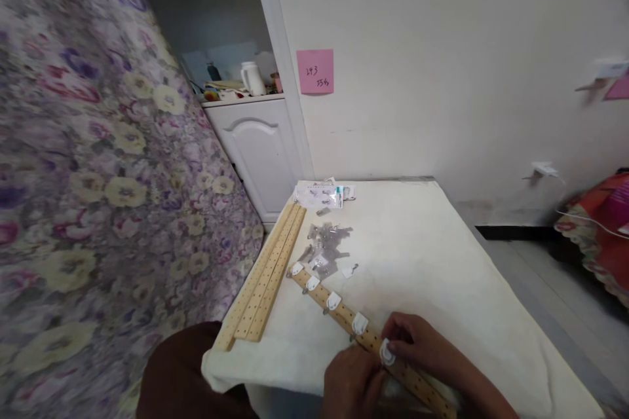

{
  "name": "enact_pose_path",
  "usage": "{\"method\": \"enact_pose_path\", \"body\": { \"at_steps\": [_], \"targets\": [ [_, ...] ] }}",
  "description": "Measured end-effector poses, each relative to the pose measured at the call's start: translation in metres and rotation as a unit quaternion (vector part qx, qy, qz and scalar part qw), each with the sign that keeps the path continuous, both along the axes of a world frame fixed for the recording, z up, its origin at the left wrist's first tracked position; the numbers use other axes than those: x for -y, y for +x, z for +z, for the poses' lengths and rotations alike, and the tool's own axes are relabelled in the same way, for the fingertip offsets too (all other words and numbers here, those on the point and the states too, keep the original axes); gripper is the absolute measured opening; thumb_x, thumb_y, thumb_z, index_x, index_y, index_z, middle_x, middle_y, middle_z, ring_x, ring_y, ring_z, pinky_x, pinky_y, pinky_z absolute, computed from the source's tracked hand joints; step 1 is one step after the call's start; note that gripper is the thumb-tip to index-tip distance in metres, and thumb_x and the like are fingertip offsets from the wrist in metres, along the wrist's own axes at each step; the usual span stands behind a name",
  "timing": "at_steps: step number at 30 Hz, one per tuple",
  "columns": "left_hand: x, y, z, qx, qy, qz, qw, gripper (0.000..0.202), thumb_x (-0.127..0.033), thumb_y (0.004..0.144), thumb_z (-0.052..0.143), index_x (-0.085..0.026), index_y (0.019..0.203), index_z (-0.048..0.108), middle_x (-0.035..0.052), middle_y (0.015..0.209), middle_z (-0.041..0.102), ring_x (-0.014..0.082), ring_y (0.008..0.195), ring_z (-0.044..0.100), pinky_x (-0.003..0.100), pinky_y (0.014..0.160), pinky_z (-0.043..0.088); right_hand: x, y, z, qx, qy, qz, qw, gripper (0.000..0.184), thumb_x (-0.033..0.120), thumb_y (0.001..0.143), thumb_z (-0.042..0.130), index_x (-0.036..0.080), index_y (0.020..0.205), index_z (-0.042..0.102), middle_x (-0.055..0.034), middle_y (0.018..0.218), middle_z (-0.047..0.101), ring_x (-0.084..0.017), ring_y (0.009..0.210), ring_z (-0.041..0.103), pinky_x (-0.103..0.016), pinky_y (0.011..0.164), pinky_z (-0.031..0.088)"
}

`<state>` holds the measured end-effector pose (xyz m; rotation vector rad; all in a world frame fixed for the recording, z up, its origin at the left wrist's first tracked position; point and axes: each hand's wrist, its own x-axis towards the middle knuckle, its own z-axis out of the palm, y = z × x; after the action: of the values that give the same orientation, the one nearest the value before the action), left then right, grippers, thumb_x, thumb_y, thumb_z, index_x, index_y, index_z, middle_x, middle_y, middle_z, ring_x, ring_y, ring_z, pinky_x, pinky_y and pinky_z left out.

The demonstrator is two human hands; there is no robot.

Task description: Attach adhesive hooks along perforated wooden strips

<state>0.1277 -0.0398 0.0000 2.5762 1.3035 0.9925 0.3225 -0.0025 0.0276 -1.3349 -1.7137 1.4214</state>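
Observation:
A perforated wooden strip (pixel 344 314) lies slantwise on the white-covered table (pixel 432 255), with several white adhesive hooks stuck along it. My right hand (pixel 422 347) is closed, its fingertips pinching a white hook (pixel 386 352) against the strip's near end. Beside it, my left hand (pixel 351 383) is curled round the same end of the strip. Just beyond the strip lies a pile of clear plastic hook pieces (pixel 327 245).
Two more perforated wooden strips (pixel 268 272) lie along the table's left edge. A hook package (pixel 322 195) sits at the far edge. A floral-covered bed (pixel 88 177) is left, a white cabinet (pixel 255 144) behind, a pink note (pixel 315 71) on the wall.

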Motion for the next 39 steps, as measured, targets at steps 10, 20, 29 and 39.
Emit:
{"method": "enact_pose_path", "body": {
  "at_steps": [10,20,29,39],
  "targets": [
    [0.0003,0.0005,0.0001,-0.003,0.008,-0.005,1.000,0.028,-0.036,0.093,0.040,-0.023,0.077,0.058,-0.0011,0.067,0.066,0.0147,0.061,0.060,0.025,0.055,0.041,0.0017,0.0005,0.0060,0.007,0.001,0.002,1.000,0.012,0.015,0.068,0.056,0.016,0.079,0.062,0.0020,0.067,0.060,-0.012,0.063,0.050,-0.022,0.057,0.036],
    [0.0003,0.0012,0.0026,-0.010,-0.023,-0.015,1.000,0.020,-0.032,0.091,0.045,-0.023,0.080,0.060,-0.0003,0.071,0.067,0.0148,0.064,0.061,0.024,0.057,0.042,0.0016,0.0016,0.0043,0.016,0.006,-0.002,1.000,0.012,0.015,0.070,0.056,0.017,0.080,0.062,0.0021,0.067,0.059,-0.012,0.063,0.050,-0.022,0.055,0.036],
    [-0.0019,0.0021,0.0055,-0.020,-0.007,-0.015,1.000,0.027,-0.036,0.093,0.039,-0.023,0.081,0.060,-0.0001,0.070,0.067,0.0145,0.062,0.061,0.023,0.055,0.042,0.0021,0.0015,0.0073,0.003,0.004,-0.002,1.000,0.013,0.013,0.069,0.055,0.017,0.079,0.061,0.0025,0.067,0.058,-0.011,0.063,0.051,-0.022,0.057,0.036],
    [-0.0031,0.0030,0.0056,-0.039,-0.002,-0.022,0.999,0.033,-0.039,0.095,0.035,-0.023,0.077,0.058,-0.0003,0.068,0.066,0.0148,0.061,0.061,0.024,0.054,0.042,0.0021,0.0026,0.0049,0.010,0.015,-0.005,1.000,0.013,0.015,0.068,0.056,0.017,0.080,0.062,0.0024,0.069,0.060,-0.012,0.064,0.051,-0.022,0.057,0.037]
  ]
}}
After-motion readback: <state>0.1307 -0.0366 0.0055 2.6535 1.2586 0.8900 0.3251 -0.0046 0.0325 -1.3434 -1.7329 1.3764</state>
